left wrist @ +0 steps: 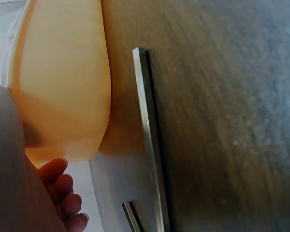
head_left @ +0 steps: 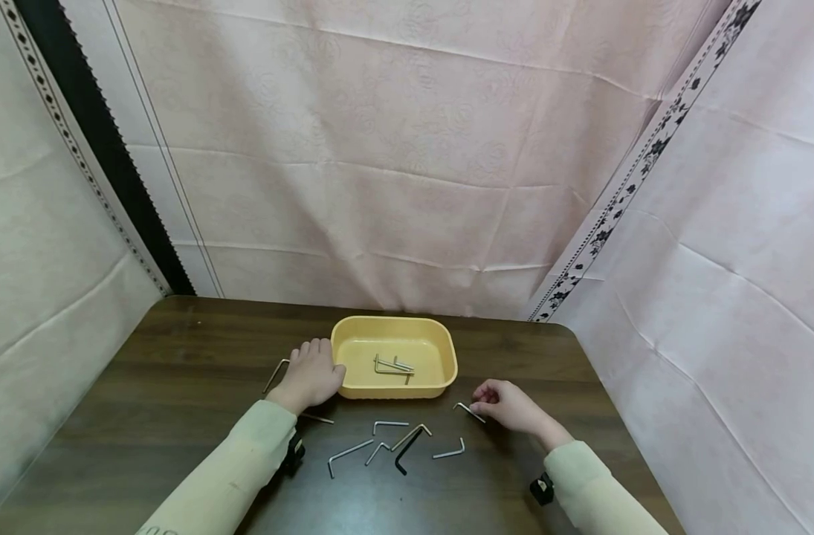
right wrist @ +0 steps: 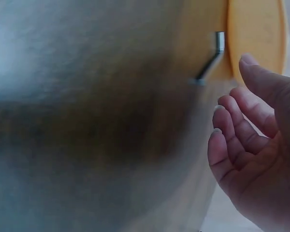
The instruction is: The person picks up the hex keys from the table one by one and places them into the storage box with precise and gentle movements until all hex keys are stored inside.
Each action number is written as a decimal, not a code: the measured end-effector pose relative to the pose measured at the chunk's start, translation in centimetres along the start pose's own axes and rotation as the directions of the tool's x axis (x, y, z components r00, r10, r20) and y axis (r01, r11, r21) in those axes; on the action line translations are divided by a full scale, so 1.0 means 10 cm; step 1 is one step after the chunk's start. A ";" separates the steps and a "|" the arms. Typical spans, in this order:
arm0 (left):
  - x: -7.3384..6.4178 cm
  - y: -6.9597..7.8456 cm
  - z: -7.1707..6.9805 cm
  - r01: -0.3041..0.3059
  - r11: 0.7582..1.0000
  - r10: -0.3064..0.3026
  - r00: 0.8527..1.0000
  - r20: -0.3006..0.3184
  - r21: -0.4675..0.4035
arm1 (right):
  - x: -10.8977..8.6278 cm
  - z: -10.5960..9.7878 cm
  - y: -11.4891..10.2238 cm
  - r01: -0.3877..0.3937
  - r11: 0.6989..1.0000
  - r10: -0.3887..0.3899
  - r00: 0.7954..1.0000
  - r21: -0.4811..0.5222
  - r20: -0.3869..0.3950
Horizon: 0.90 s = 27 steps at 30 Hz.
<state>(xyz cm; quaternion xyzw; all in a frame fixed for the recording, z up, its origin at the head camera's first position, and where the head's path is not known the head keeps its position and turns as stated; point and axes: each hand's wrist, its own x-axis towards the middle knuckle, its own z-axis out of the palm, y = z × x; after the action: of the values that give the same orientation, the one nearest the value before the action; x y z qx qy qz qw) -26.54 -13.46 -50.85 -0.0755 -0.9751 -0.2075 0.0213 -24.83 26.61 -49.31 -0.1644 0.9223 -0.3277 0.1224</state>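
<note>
Head: from your head, forward and down, farthest off; takes in the bench (head_left: 199, 386), your left grip (head_left: 313, 377), right grip (head_left: 511, 407) and the cloth (head_left: 380, 148) behind.
Left wrist: close over the bench, turned sideways, facing the outer wall of the tray (left wrist: 67, 72).
Right wrist: close beside your right grip, also sideways, tray at upper right.
Tray: shared by all three views.

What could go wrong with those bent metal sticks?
The right hand might miss the nearby hex key, which the right wrist view shows apart from it. The left hand, at the edge of the yellow tray, might nudge it. Grabbing the black key might drag the gold key close beside it.
</note>
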 end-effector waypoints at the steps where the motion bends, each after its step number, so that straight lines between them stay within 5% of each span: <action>1: 0.00 0.01 0.00 -0.001 1.000 0.001 1.000 0.000 -0.001 | -0.01 0.01 0.02 -0.004 1.000 0.004 1.000 0.006 0.005; 16: -0.04 -0.01 -0.02 0.021 1.000 -0.021 1.000 0.012 -0.002 | -0.03 0.21 0.10 -0.016 1.000 0.016 1.000 0.023 -0.010; 27: -0.03 0.01 -0.03 0.007 1.000 -0.007 1.000 0.001 -0.007 | -0.03 0.20 0.09 0.023 0.996 -0.027 0.999 -0.089 -0.041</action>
<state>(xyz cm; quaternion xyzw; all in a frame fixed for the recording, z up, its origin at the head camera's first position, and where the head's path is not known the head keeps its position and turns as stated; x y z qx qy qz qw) -26.23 -13.52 -50.59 -0.0723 -0.9745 -0.2112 0.0201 -24.05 26.21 -51.36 -0.1742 0.9361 -0.2916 0.0914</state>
